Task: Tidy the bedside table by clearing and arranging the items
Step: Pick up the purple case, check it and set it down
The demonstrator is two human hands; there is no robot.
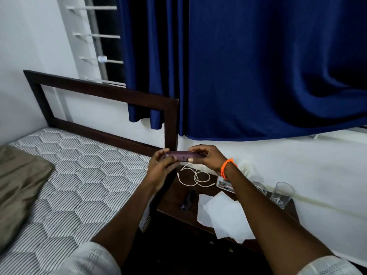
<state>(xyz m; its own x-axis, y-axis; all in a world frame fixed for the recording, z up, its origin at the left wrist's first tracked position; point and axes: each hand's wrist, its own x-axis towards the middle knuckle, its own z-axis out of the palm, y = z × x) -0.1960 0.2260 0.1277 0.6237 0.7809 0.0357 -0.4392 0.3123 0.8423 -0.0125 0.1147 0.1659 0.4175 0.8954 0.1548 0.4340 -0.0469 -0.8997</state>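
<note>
Bed (79, 185): quilted mattress, dark headboard; left of the work area.
Curtain (258, 76): blue, hangs behind and above the table.
Bedside table (174, 203): dark wood, beside the bed, cluttered.
Papers (222, 217): loose white sheets, overhanging the table's front edge. Light, floppy; judged best slid together and lifted flat.
Glasses (282, 193): clear tumblers at the far right of the table. Fragile, likely slick; grip round the body.
Cable (195, 176): white, loosely coiled on the table under the hands. Limp; gather loops first.
Dark item (187, 202): small, beside the papers; identity unclear.
Purple case (183, 155): slim, rigid-looking, held in the air above the table's back left corner. Probably light; ends offer the surest hold.
Left hand (161, 167): fingers curled around the case's left end.
Right hand (206, 157): thumb below, fingers on top, pinching the right end; orange band at the wrist.
</note>
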